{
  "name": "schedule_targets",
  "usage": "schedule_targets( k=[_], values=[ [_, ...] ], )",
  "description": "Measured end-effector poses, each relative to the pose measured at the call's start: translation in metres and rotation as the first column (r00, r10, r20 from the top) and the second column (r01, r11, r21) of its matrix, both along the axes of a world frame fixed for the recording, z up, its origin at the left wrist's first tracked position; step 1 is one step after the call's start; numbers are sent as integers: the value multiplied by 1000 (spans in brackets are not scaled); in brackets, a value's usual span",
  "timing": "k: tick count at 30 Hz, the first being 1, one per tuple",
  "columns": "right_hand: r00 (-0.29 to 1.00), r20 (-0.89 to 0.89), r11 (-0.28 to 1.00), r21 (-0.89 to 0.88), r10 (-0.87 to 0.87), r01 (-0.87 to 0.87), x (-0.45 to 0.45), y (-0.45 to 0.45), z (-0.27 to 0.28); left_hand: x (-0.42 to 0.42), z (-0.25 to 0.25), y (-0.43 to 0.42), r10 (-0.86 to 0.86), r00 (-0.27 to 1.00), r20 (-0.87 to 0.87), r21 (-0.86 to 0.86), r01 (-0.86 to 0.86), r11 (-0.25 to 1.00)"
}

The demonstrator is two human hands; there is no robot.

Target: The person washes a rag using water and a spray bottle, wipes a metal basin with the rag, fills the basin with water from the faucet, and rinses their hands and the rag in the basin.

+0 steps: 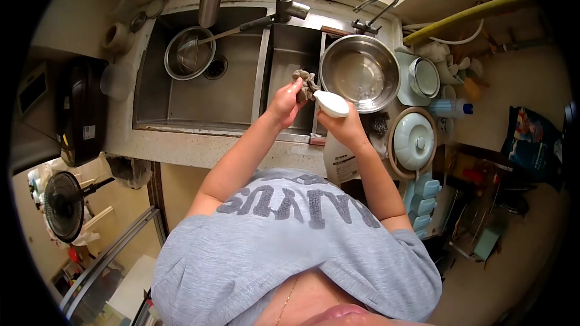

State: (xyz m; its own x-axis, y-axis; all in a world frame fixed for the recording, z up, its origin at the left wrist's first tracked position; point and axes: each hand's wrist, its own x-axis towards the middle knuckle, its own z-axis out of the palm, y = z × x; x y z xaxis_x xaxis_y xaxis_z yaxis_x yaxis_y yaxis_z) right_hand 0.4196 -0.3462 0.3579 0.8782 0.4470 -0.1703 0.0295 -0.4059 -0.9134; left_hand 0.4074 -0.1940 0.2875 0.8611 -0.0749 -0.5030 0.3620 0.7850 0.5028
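Over the narrow middle basin, my left hand [286, 104] is closed on a crumpled grey-brown cloth [305, 83]. Just to its right, my right hand [344, 125] grips a bottle with a white top [331, 104], whose tip reaches the cloth's edge. The bottle's pale, labelled body [340, 160] hangs below that hand, partly hidden by it. A large steel bowl [360, 73] sits right behind the bottle. Beside my right wrist lies a dark scouring pad [379, 124].
The large left basin [199, 99] holds a steel bowl [175, 60] with a strainer. Faucets [287, 6] rise behind the basins. At right stand a lidded pale-green dish [413, 140], stacked bowls [425, 77] and a blue-capped bottle [450, 108].
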Motion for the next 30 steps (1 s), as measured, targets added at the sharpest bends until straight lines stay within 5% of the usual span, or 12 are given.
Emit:
schedule_targets(
  k=[13,19,22,25,30],
  values=[
    [994,-109,999,-28,25,-28,13,0,3,5,-3,-5,5,999,-42,12,-4,1000],
    [999,4,998,-61,32,-31,13,4,4,7,-5,-3,13,999,-40,6,-13,1000],
    [987,-162,999,-43,-6,-1,15,2,7,8,-4,-3,37,998,-41,-5,-37,999],
    [1000,4,999,-47,22,-22,15,0,-1,9,-4,-3,46,998,-41,-25,-47,999],
    [994,-105,996,-83,17,-26,16,0,5,9,-7,-2,53,998,-45,-37,-54,998]
  ],
)
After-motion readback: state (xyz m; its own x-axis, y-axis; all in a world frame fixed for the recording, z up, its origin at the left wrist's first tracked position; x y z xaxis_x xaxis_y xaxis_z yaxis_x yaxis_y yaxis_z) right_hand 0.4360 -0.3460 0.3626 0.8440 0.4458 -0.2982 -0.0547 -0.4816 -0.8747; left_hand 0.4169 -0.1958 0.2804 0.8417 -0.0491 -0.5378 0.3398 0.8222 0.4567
